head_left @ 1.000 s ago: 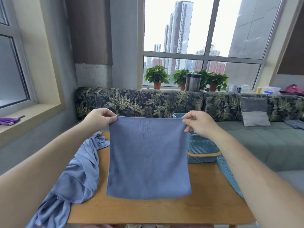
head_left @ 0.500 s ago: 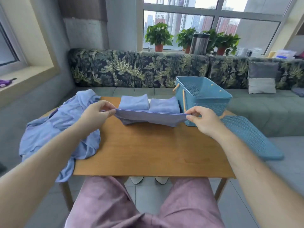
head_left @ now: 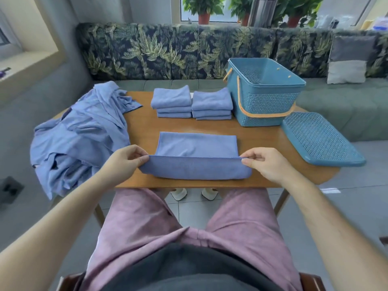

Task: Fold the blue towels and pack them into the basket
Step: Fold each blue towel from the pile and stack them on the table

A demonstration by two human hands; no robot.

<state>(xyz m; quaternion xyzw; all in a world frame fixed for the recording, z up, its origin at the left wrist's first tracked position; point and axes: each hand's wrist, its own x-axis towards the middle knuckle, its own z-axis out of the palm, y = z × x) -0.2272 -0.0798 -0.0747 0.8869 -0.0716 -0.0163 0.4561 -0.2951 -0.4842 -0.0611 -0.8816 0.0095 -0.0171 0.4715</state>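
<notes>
A blue towel [head_left: 196, 156] lies on the wooden table [head_left: 210, 129] near its front edge, its near half doubled up into a fold. My left hand [head_left: 123, 160] pinches the towel's near left corner, and my right hand [head_left: 264, 162] pinches the near right corner. Two stacks of folded blue towels [head_left: 171, 101] [head_left: 212, 103] stand side by side at the table's far side. Right of them stands the teal basket [head_left: 266, 110] with an orange handle, open and nothing visible inside.
The basket's teal lid [head_left: 321, 139] lies on the table's right end, overhanging it. A heap of crumpled blue cloth [head_left: 84, 131] covers the table's left end and hangs off. A leaf-patterned sofa [head_left: 168, 51] runs behind the table. My legs are under the front edge.
The towel was held up hanging in front of me; it now lies on the table with its near edge folded up. The view has tilted down, which reveals the folded stacks and the basket.
</notes>
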